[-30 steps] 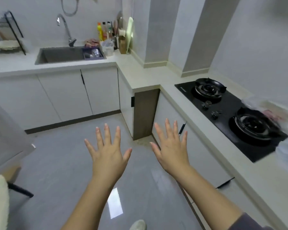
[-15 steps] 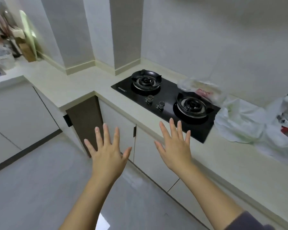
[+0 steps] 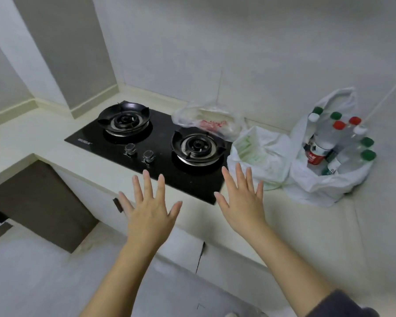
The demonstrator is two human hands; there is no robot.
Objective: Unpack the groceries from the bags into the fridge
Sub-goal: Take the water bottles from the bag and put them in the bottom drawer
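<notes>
1. Bottle bag (image 3: pixel 325 186): white plastic, stands farthest right on the table (image 3: pixel 306 229), mouth open. The bottles (image 3: pixel 325 133) inside have green, red and white caps.
2. Middle bag (image 3: pixel 270 163): white, slumped between the bottle bag and the gas hob (image 3: pixel 96 138), with pale green packs inside.
3. Clear bag (image 3: pixel 206 117): behind the right burner (image 3: pixel 196 146), with something red inside.
4. My left hand (image 3: pixel 149 213): fingers spread wide, holding nothing, over the table's front edge.
5. My right hand (image 3: pixel 242 202): also spread and empty, near the middle bag.

Home kitchen: gas hob (image 3: pixel 146 143), countertop (image 3: pixel 284 225).
</notes>
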